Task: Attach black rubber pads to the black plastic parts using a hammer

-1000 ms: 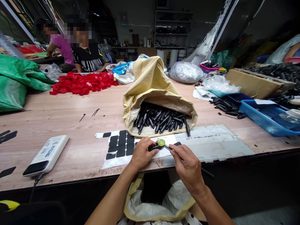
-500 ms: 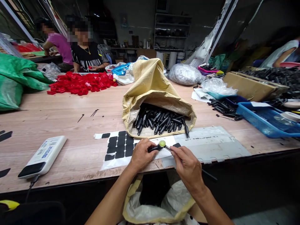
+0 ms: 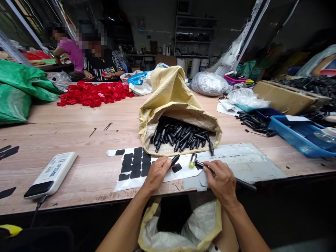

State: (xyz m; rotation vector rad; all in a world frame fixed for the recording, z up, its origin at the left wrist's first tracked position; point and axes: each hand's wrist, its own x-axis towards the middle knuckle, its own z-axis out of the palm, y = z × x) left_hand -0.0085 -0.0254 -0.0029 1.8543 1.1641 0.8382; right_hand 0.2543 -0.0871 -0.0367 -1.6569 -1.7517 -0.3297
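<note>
A small black cylindrical part (image 3: 175, 160) is pinched in my left hand (image 3: 158, 172), above a white sheet (image 3: 168, 177) bearing rows of black rounded squares. The fingers of my right hand (image 3: 221, 177) are wrapped round the handle of a small hammer (image 3: 193, 160) with a metal head and a yellow-green face. The hammer head is to the right of the black part, apart from it. Just behind both hands lies a yellow woven sack (image 3: 170, 91), its mouth facing me, with many black parts (image 3: 183, 137) inside.
A white power bank (image 3: 51, 175) with a cable lies at left. Red pieces (image 3: 94, 92) are heaped further back, near two people. At right stand a blue tray (image 3: 299, 134) and a cardboard box (image 3: 286, 97). An open sack (image 3: 178, 241) hangs below the table edge.
The hammer has moved right, away from the black part, and its yellow-green face has turned downward. My right hand has shifted right. The view has shifted slightly.
</note>
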